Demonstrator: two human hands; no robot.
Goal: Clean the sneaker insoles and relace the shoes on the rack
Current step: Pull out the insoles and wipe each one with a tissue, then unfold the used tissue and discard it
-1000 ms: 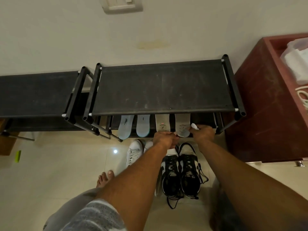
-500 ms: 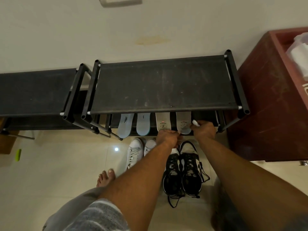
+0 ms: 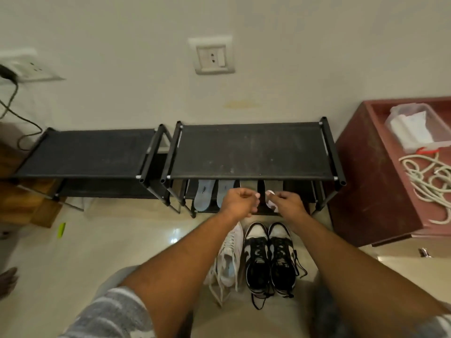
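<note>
The black shoe rack (image 3: 249,152) stands against the wall. On its lower shelf two bluish insoles (image 3: 203,195) lean side by side, and two grey insoles (image 3: 273,185) are mostly hidden behind my hands. My left hand (image 3: 240,201) hovers in front of the shelf with its fingers curled, and nothing shows in it. My right hand (image 3: 288,203) pinches a small white wipe (image 3: 270,201). On the floor below stand a black and white sneaker pair (image 3: 268,259) with loose laces and a white sneaker (image 3: 228,257).
A second black rack (image 3: 85,152) adjoins on the left. A dark red cabinet (image 3: 366,179) on the right carries coiled white laces (image 3: 424,181) and a clear plastic box (image 3: 415,128). A green item (image 3: 61,230) lies on the tiled floor.
My view has pulled back and tilted up. My left hand has let go of the grey insole, and both hands have lifted away from the shelf edge.
</note>
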